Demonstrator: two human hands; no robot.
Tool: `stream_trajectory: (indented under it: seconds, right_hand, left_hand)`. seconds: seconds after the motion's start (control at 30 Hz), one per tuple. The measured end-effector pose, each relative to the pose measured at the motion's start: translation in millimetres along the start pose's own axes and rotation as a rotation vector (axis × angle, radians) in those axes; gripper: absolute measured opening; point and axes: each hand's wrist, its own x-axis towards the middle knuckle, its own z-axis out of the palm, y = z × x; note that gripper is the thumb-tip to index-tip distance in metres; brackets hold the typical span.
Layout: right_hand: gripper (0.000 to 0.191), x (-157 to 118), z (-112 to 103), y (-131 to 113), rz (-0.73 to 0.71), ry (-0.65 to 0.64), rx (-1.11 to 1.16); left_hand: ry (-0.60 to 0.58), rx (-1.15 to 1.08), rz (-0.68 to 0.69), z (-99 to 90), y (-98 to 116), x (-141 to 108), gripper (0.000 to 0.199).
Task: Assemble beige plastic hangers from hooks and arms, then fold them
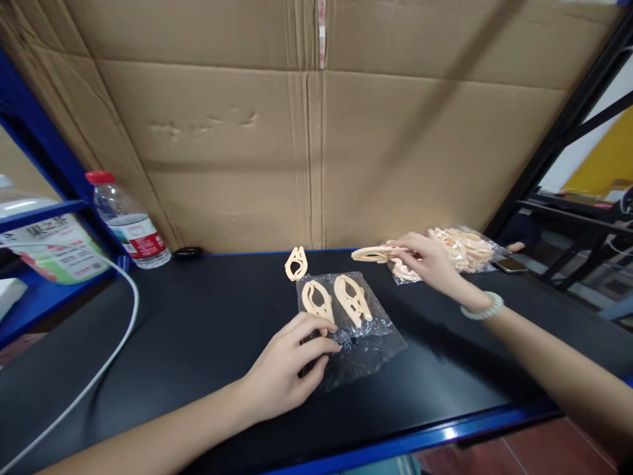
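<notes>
- Left hand: fingers curled, touching a clear bag; cannot tell whether pinching.
- Loose beige piece: near the table's back edge.
- Two bagged-looking beige pieces: farther from that edge.
- Right hand: grasping a held beige piece near the back edge.
- Filled bags: toward the back right corner.
</notes>
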Motion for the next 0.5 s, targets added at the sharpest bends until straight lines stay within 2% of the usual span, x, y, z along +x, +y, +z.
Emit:
stream_trajectory:
  seconds: [0.1,0.17,0.2,0.27,0.33,0.4,0.5]
  right_hand:
    - [0.016,-20,-26,-35,0.080,0.072,0.019]
    - [0.011,-32,-37,-63,0.090,0.199,-0.001]
    - [0.011,-38,-41,-77,0.098,0.216,-0.001]
    - [0.008,-49,-45,-103,0.039,0.175,-0.011]
    - [0.006,-58,-45,-123,-0.057,0.061,-0.028]
    - [0.017,-68,-44,-134,-0.133,-0.015,-0.047]
    - [0.033,-79,-42,-141,-0.180,-0.041,-0.130]
  left_hand:
    - [-0.071,0.079,0.023,-0.3,1,-1,0.027]
    - [-0.101,0.134,0.031,-0.1,1,-1,0.027]
    - [-0.112,0.159,0.037,0.2,1,-1,0.028]
    - [-0.126,0.210,0.058,0.9,0,-1,0.030]
    - [-0.136,0.260,0.082,1.6,-1,-1,0.035]
    - [-0.138,0.297,0.102,1.8,-1,-2,0.039]
    - [-0.132,0.323,0.111,1.7,0,-3,0.044]
